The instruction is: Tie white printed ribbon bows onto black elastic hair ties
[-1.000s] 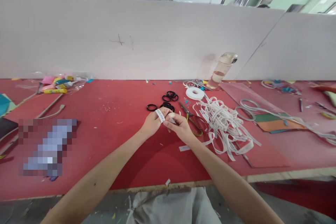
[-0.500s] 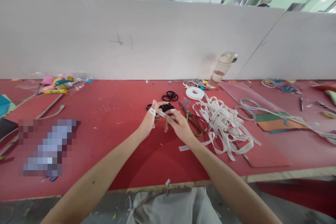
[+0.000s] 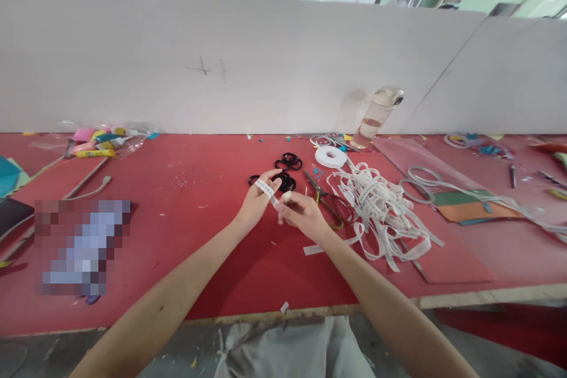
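Note:
A short piece of white printed ribbon (image 3: 266,188) runs across the fingers of my left hand (image 3: 251,205), which grips it. My right hand (image 3: 305,217) pinches the lower end of this ribbon between thumb and fingers, close to the left fingertips. Just beyond both hands lie several black elastic rings (image 3: 289,182), partly hidden by the left fingers. A second cluster of black rings (image 3: 290,156) sits farther back. To the right of my right hand are scissors (image 3: 325,196) and a tangled heap of white printed ribbon (image 3: 376,207).
A white tape roll (image 3: 321,159) lies behind the heap, with a clear water bottle (image 3: 374,121) near the white partition (image 3: 283,65). Coloured sheets (image 3: 469,204) and a cable (image 3: 420,177) are at right. Bagged glue tubes (image 3: 95,153) lie at the back left.
The ribbon between my hands now slants down to the right across the left fingers, with more print showing. My right hand has shifted slightly down and right; more of the black rings shows.

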Demonstrator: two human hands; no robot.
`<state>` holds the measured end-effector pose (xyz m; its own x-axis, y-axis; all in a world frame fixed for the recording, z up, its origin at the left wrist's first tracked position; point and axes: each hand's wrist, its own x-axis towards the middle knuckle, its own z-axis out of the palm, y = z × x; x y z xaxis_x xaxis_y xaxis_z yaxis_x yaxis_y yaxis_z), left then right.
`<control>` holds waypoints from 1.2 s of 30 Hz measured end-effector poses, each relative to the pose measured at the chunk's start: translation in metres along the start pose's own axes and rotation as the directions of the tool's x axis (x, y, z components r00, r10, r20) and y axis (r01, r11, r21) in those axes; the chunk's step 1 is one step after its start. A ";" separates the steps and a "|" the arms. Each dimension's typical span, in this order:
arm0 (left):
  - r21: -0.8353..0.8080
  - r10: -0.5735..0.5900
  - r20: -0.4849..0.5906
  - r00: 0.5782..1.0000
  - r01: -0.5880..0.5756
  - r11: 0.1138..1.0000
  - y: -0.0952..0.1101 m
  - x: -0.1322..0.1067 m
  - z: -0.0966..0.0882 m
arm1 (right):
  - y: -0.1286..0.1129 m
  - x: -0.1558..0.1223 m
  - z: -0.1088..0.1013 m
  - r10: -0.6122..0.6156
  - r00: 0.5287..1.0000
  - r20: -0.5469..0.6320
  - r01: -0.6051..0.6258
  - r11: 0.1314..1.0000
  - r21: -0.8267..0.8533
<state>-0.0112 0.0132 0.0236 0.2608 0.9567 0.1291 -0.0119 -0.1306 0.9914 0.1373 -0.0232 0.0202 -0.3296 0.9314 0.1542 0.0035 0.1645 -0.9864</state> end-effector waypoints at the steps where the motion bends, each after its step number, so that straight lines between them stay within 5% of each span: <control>1: 0.059 0.030 0.003 1.000 -0.030 0.998 -0.001 0.000 0.000 | -0.001 -0.001 -0.001 0.011 1.000 0.027 -0.012 0.999 0.041; 4: 0.339 0.060 0.062 0.996 -0.078 0.938 0.000 0.000 -0.003 | -0.003 -0.001 -0.006 -0.010 0.993 0.119 -0.008 0.988 0.154; 8: 0.736 0.005 0.206 0.979 -0.158 0.659 0.005 -0.002 -0.008 | -0.005 0.000 -0.016 -0.035 0.982 0.185 -0.023 0.952 0.306; 11: 0.837 0.003 0.295 0.955 -0.261 0.480 0.006 -0.003 -0.009 | -0.007 0.001 -0.023 -0.019 0.980 0.199 -0.066 0.909 0.412; 15: 0.844 -0.038 0.423 0.905 -0.378 0.381 0.005 -0.005 -0.007 | -0.011 0.002 -0.031 0.014 0.984 0.180 -0.098 0.880 0.464; 21: 0.711 -0.049 0.552 0.832 -0.439 0.549 0.008 -0.012 0.000 | -0.011 0.006 -0.039 0.042 0.991 0.125 -0.072 0.966 0.248; 24: 0.602 -0.079 0.582 0.809 -0.364 0.711 0.012 -0.014 0.002 | -0.007 0.008 -0.040 0.019 0.995 0.094 -0.034 0.987 0.156; 28: 0.258 -0.020 0.654 0.757 -0.198 0.946 0.014 -0.014 0.002 | -0.003 0.010 -0.039 -0.036 0.995 0.090 0.031 0.997 0.065; 32: -0.040 0.041 0.655 0.755 -0.020 0.999 0.010 -0.013 0.003 | -0.001 0.010 -0.037 -0.054 0.990 0.134 0.053 0.999 0.012; 36: -0.225 0.045 0.659 0.750 0.140 0.964 0.001 -0.013 0.004 | 0.002 0.010 -0.032 -0.076 0.997 0.003 0.076 0.997 -0.019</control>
<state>-0.0104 -0.0002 0.0230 0.8318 0.5405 0.1267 -0.1923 0.0664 0.9791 0.1640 -0.0032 0.0218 -0.3318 0.9154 0.2281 -0.0032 0.2407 -0.9706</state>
